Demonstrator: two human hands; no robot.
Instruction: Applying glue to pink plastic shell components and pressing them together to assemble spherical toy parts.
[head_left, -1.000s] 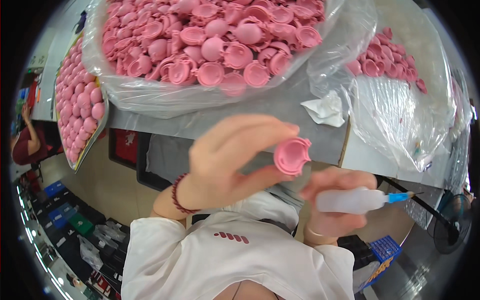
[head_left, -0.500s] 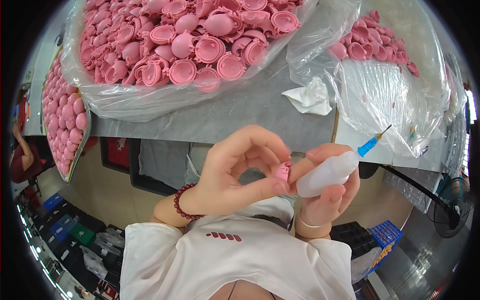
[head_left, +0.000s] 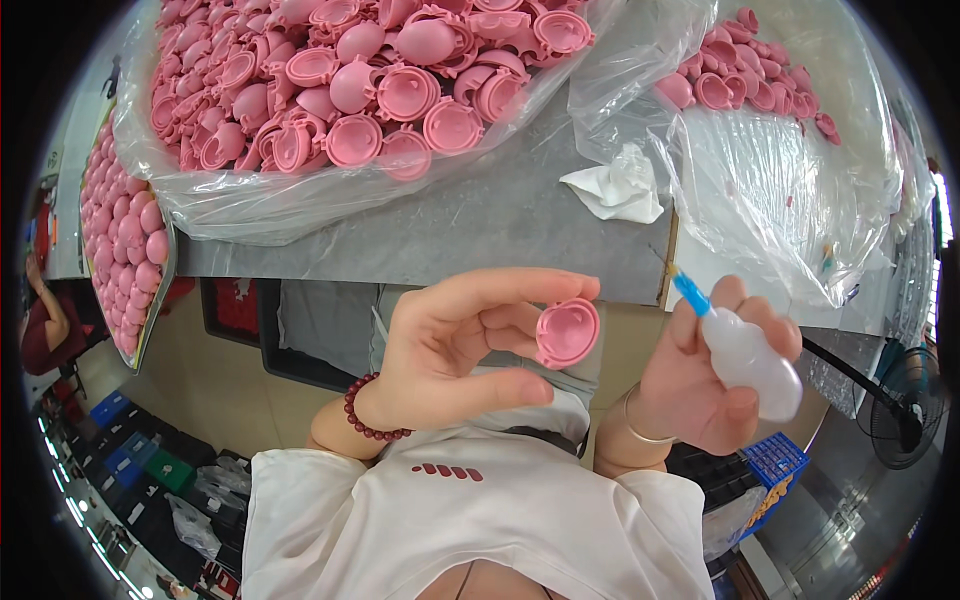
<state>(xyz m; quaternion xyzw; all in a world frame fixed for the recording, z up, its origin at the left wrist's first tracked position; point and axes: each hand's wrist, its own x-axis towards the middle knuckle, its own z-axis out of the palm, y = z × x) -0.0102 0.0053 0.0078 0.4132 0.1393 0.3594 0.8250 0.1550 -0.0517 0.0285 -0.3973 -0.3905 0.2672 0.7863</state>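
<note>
My left hand (head_left: 460, 345) pinches a small pink plastic cap (head_left: 567, 332) between fingers and thumb, its hollow side facing up. My right hand (head_left: 705, 380) grips a small white squeeze bottle (head_left: 750, 360) with a blue needle tip (head_left: 688, 290) that points up and left, a little apart from the cap. A dark red bead bracelet (head_left: 370, 415) sits on my left wrist and a thin bangle (head_left: 640, 425) on the right. Both hands hover in front of the grey table's edge (head_left: 480, 255).
A large clear bag (head_left: 300, 200) heaped with pink caps lies on the grey table ahead. A second clear bag (head_left: 790, 190) with fewer caps is at the right, a crumpled white tissue (head_left: 620, 190) between them. A tray of pink pieces (head_left: 125, 250) stands at the left.
The bottle tip has drawn away from the cap and now sits to its right. My left hand has turned the cap so its hollow side shows.
</note>
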